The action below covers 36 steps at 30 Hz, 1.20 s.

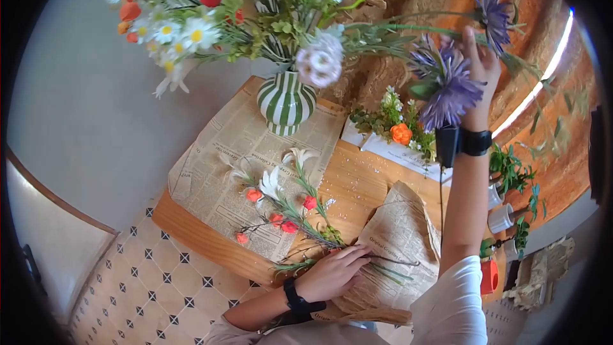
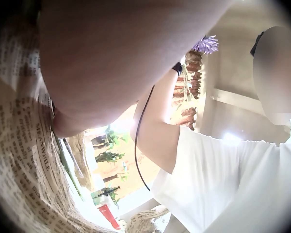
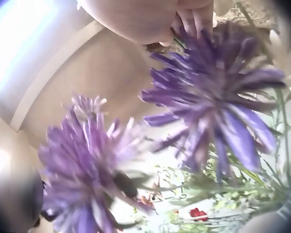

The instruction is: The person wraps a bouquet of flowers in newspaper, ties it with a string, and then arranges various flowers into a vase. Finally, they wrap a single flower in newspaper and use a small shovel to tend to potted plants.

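Observation:
My left hand (image 1: 335, 273) holds a loose bunch of stems low on the brown newsprint wrapping paper (image 1: 399, 233). White lilies (image 1: 271, 183) and small red-orange blooms (image 1: 289, 226) fan out from it to the upper left. Bare stem ends (image 1: 391, 272) stick out to its right. My right hand (image 1: 482, 73) is raised at the right, its fingers at a stem of the purple flowers (image 1: 447, 89). Long stems run from there toward the green-and-white striped vase (image 1: 287, 103), full of daisies and other flowers. In the right wrist view, purple petals (image 3: 218, 102) hide part of the fingers.
A second newsprint sheet (image 1: 223, 147) lies under the vase on the wooden table (image 1: 364, 172). Small greenery with an orange rose (image 1: 401, 133) sits at the back. Potted plants (image 1: 501, 217) line the right side, near a patterned orange curtain (image 1: 408, 0).

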Each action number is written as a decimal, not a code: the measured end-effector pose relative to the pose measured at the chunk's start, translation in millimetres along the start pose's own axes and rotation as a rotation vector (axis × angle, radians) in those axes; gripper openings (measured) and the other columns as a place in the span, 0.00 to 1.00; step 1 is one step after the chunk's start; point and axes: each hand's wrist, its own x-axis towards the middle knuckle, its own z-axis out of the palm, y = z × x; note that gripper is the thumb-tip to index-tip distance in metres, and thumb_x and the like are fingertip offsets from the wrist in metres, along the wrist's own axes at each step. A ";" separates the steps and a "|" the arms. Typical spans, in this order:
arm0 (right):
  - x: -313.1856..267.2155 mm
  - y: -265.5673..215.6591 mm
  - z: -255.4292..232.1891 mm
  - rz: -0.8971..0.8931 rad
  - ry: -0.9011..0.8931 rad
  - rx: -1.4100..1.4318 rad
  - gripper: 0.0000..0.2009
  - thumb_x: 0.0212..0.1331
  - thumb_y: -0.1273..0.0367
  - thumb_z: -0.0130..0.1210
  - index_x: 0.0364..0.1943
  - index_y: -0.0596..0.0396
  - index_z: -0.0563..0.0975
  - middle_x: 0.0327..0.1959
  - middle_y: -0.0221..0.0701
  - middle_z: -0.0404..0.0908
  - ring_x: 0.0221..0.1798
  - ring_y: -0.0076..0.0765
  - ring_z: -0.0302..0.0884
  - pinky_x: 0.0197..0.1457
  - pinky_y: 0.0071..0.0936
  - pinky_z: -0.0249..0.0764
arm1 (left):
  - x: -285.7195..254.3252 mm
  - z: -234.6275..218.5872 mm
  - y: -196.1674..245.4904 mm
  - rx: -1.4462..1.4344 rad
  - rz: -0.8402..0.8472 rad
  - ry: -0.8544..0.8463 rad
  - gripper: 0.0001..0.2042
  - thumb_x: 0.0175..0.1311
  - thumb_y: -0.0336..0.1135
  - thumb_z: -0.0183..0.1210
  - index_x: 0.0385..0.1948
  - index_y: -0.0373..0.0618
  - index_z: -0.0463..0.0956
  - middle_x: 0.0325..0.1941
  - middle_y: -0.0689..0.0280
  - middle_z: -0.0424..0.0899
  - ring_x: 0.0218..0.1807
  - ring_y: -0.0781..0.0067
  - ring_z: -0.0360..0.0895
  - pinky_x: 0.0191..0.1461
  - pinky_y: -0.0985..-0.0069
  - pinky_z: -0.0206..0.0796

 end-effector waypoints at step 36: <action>-26.7 181.5 54.1 0.080 -0.337 0.212 0.10 0.65 0.79 0.63 0.49 0.59 0.84 0.39 0.29 0.90 0.40 0.23 0.86 0.43 0.27 0.83 | 17.4 -19.9 9.0 -0.073 -0.109 -0.137 0.25 0.71 0.33 0.65 0.68 0.37 0.73 0.80 0.56 0.70 0.81 0.53 0.66 0.82 0.58 0.62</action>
